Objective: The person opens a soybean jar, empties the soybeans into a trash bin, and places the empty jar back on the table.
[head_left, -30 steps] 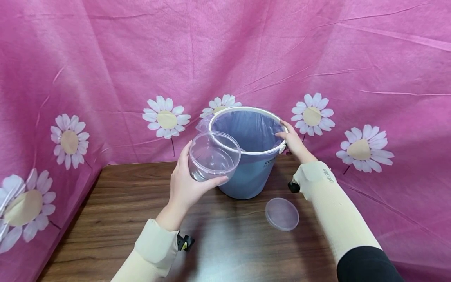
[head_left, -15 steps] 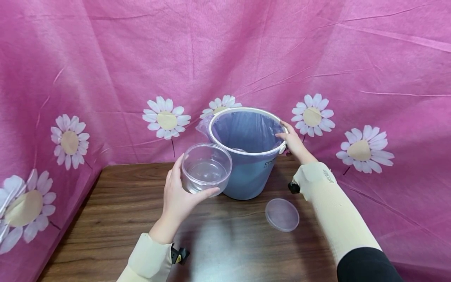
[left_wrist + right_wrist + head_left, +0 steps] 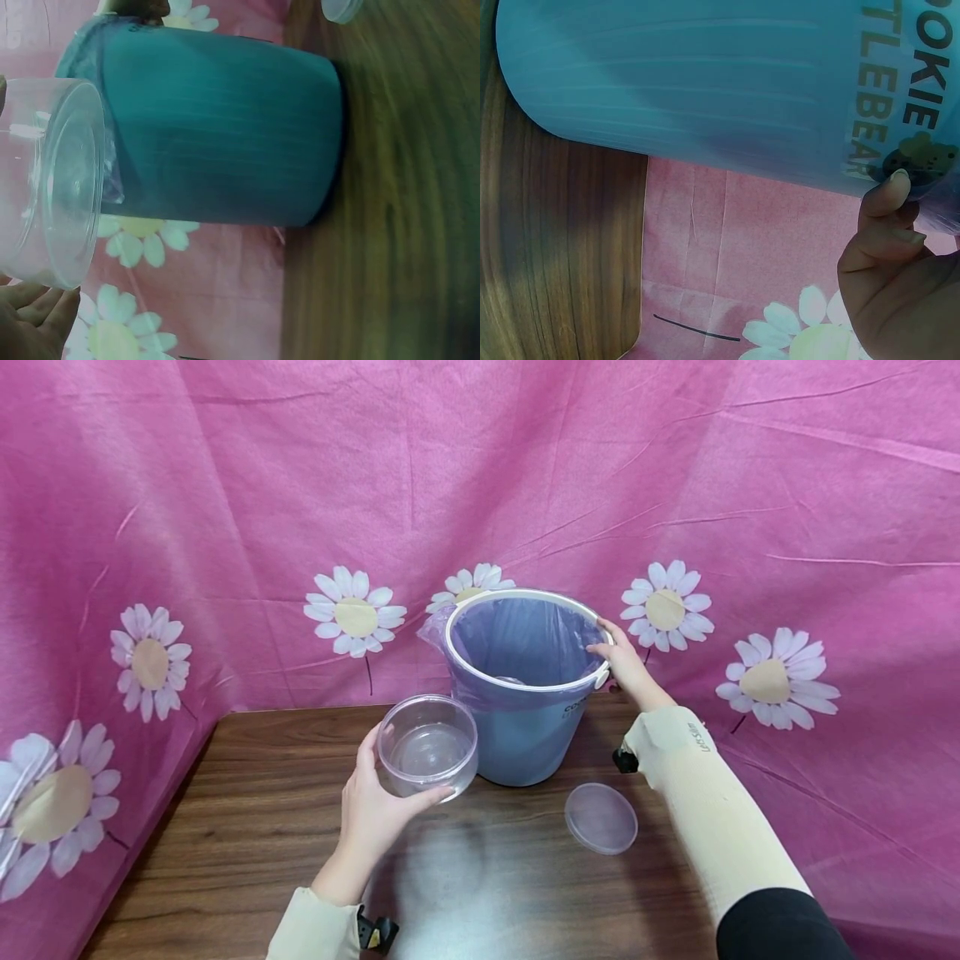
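In the head view my left hand [image 3: 375,814] grips a clear round plastic container [image 3: 429,747] by its side, thumb in front and fingers behind. The container has no lid on and is held above the table, just left of the bin; no contents show inside it. A blue trash bin [image 3: 525,735] with a white rim and a thin purple bag lining it stands upright at the back. My right hand [image 3: 628,664] holds the bin's rim at the right, thumb over the inside. In the right wrist view, curled fingers [image 3: 885,196] press the bin's outer wall.
A round translucent lid [image 3: 601,818] lies on the wooden table [image 3: 247,843], in front and right of the bin. Bag plastic [image 3: 435,625] sticks out past the rim's left side. A pink cloth [image 3: 480,468] with daisies hangs behind and at both sides.
My left hand has drawn the container away from the bin's rim, to the left, down and nearer to me. The right hand, bin and lid keep their places.
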The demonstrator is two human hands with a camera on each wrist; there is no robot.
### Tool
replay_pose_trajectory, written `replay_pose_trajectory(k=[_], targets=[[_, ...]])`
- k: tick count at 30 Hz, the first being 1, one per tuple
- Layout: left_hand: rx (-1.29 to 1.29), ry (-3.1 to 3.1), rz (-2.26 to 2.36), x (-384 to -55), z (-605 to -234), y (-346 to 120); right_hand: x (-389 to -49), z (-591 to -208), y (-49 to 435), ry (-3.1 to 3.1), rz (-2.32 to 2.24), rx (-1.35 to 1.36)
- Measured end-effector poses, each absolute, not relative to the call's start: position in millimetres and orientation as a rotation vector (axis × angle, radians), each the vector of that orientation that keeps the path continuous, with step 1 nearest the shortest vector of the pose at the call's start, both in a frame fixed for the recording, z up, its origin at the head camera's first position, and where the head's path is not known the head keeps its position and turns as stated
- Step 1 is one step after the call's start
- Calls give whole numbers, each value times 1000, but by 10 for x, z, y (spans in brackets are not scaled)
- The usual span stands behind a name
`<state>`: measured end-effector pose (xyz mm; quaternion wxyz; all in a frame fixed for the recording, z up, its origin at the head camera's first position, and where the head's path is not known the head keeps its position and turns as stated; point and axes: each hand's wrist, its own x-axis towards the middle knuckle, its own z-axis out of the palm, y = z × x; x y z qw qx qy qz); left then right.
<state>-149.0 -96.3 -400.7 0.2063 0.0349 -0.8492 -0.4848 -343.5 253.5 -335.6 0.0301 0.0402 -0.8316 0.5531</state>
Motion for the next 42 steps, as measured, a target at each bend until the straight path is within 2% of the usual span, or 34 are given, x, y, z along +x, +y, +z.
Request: replay_pose_trajectory(k=[10, 31, 42], targets=[[190, -2405, -1416, -1442, -4272, -1054, -3368, -3266, 2497, -2565, 1767, 93], [315, -2417, -1500, -1225, -4866, -1121, -3417, -3345, 2531, -2574, 1719, 103], [353, -2525, -1298, -1208, -5165, -1149, -3164, -3077, 2400, -2574, 1806, 66]])
